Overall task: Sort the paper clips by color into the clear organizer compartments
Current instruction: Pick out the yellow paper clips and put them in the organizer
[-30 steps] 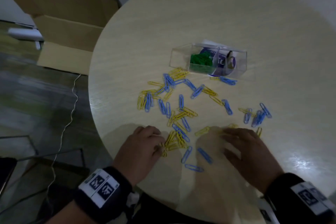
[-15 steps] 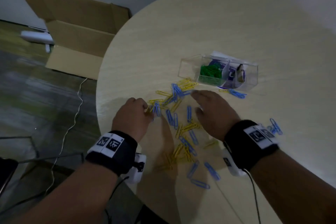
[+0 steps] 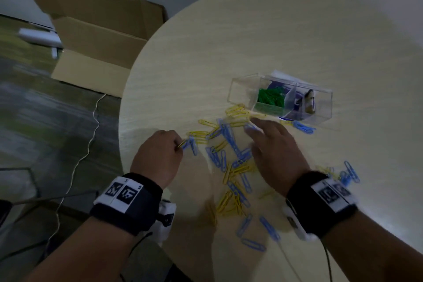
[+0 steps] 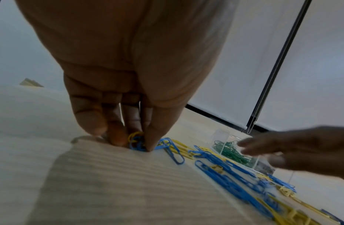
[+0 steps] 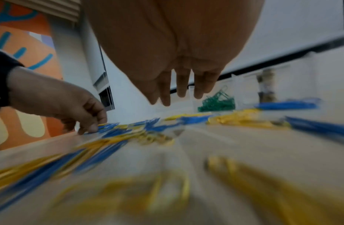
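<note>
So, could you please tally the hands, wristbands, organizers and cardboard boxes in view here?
Bare hands: 2, the left hand pinching blue and yellow paper clips, the right hand open
Black wristbands with white tags: 2
Clear plastic organizer: 1
Brown cardboard box: 1
Total: 6

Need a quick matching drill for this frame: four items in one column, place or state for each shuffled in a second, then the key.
Items
1. green paper clips
2. left hand
3. right hand
4. cardboard box

Place or state
A. on the floor beside the table
B. fingers straight, over the loose clips
C. inside the clear organizer
D. pinching blue and yellow clips at the pile's edge

Pairs: 1-C, 2-D, 3-B, 4-A
</note>
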Available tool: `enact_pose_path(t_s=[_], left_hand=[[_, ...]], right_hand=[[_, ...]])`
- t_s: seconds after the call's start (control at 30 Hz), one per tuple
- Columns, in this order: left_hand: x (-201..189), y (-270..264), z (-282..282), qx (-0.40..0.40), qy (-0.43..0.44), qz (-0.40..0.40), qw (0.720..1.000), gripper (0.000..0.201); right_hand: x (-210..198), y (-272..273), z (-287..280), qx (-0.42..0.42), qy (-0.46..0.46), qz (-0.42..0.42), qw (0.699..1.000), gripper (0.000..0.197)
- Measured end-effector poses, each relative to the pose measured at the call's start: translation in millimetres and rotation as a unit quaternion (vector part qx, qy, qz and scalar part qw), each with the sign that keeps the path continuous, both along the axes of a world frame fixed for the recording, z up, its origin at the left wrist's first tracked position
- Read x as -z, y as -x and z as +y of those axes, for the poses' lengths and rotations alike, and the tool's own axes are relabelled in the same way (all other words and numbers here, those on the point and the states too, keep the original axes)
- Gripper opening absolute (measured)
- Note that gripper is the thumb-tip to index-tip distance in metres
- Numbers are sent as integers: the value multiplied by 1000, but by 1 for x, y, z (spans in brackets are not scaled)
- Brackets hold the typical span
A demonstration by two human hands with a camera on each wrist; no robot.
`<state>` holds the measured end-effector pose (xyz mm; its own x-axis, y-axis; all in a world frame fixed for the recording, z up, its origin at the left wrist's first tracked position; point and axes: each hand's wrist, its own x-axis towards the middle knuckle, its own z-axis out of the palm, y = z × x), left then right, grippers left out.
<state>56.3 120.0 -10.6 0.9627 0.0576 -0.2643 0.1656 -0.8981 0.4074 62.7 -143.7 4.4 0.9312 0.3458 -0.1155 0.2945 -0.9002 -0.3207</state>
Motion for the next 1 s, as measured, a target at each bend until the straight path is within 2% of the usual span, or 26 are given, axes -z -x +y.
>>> enact_pose_path(t_s=[0.07,0.13,0.27,0.37,0.5,0.7,0.77,0.87,1.0], left_hand=[[-3,-3,0,3,-18,5,1000,14],[-6,-4,-2,6,-29,3,1000,18],[-5,-4,-6,46,-38,-13,998,13],[-3,-5,-5,49,-34,-22,998,11],[-1,-5,-5,57,-48,-27,997,8],[-5,-4,-4,64,-54,-30,996,6],[-9,-4,-4,48,-20,-50,997,5],[-20,-9,-15,2,109,-47,993,7],[-30,-20,-39,-75,309,9,948,10]], right_hand=[[-5,-29,15,-31,27,15,999,65],[-7,-52,31,-45,67,54,995,73],[-4,-69,44,-53,155,68,984,53],[3,-63,40,-46,135,51,989,35],[7,-54,33,2,113,49,992,21],[4,-42,26,40,51,76,995,20],[4,-38,22,42,20,69,997,18],[-4,-29,7,106,-84,46,990,13],[-15,-16,-14,192,-213,23,958,4]])
